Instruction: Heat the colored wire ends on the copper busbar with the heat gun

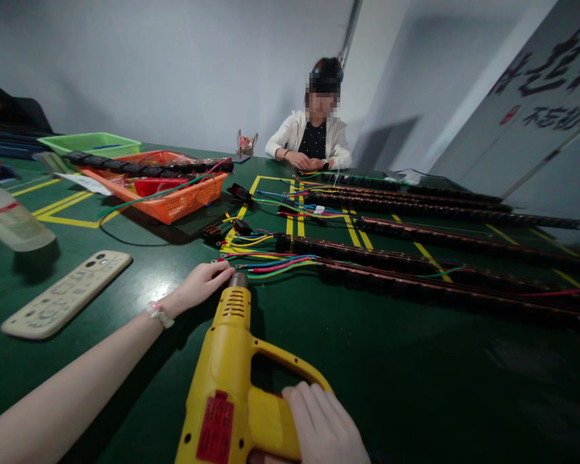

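Observation:
A yellow heat gun [222, 367] fills the lower middle, its metal nozzle pointing away from me. My right hand [326, 422] is wrapped around its handle. Just left of the nozzle, my left hand [205, 281] has its fingers drawn together at the ends of some wires; what lies between the fingertips is hidden. Blue, pink and green wires [285, 263] with metal terminals run past the nozzle tip to a long black strip [415, 290] with copper-coloured lines. Above the left hand, yellow wires [251, 241] lead to another such strip.
More long black strips [444, 206] lie at right. An orange basket [174, 200] holding strips and a green basket [96, 143] stand at left, with a phone [67, 296] and a clear bottle [14, 219]. A co-worker [314, 129] sits across the green table [391, 386].

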The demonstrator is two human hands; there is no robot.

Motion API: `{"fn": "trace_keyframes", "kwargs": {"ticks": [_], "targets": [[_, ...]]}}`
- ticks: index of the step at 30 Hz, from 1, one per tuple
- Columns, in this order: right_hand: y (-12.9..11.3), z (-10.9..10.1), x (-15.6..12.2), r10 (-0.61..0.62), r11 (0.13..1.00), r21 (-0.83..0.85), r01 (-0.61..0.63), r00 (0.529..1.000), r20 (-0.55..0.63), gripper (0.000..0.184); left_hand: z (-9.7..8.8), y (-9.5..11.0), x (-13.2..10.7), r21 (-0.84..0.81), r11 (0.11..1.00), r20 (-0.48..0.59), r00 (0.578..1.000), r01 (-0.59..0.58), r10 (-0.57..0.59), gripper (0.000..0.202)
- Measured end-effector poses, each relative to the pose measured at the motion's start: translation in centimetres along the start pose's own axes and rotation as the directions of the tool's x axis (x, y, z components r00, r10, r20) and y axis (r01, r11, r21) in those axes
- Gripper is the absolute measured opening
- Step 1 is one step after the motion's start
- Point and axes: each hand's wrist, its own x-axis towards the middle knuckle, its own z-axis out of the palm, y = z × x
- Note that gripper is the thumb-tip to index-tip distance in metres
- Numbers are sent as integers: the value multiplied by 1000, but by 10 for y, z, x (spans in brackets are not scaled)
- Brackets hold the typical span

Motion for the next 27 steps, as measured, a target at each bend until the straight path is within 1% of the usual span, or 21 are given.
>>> {"fn": "trace_keyframes", "kwargs": {"ticks": [3, 6, 8, 11, 13, 15, 18, 21, 23, 25, 27], "targets": [[5, -13, 4, -11, 999, 38, 7, 995, 102, 61, -3, -1, 1, -50, 999, 52, 999, 2, 1, 54], [11, -17, 2, 19, 994, 104, -31, 993, 116, 62, -9, -3, 3, -144, 990, 167, 986, 2, 23, 54], [16, -20, -1, 48, 988, 138, -67, 990, 136, 61, -13, -4, 3, -187, 982, 221, 974, 1, 41, 54], [23, -29, -3, 80, 983, 143, -114, 972, 223, 55, -18, -5, 3, -193, 981, 253, 966, -9, 58, 53], [29, -38, -4, 79, 985, 127, -114, 964, 255, 49, -21, -5, 3, -178, 984, 267, 961, -17, 65, 52], [36, -47, -4, 66, 990, 101, -95, 964, 257, 44, -22, -5, 2, -156, 987, 269, 961, -22, 65, 52], [48, -58, -8, 64, 997, 28, -75, 961, 270, 47, -20, -4, 0, -138, 990, 233, 971, -18, 50, 52], [61, -64, -18, 44, 994, -109, -13, 958, 284, 49, -16, -3, 0, -153, 988, 179, 983, 0, 28, 54], [69, -65, -28, 34, 981, -192, 19, 963, 269, 51, -13, -3, 0, -173, 985, 154, 988, 12, 15, 55], [74, -65, -36, 67, 970, -245, -7, 969, 240, 52, -11, -4, 0, -187, 982, 137, 991, 20, 6, 56], [76, -65, -42, 122, 959, -279, -60, 970, 211, 53, -9, -3, 0, -185, 982, 129, 992, 29, -5, 55]]}}
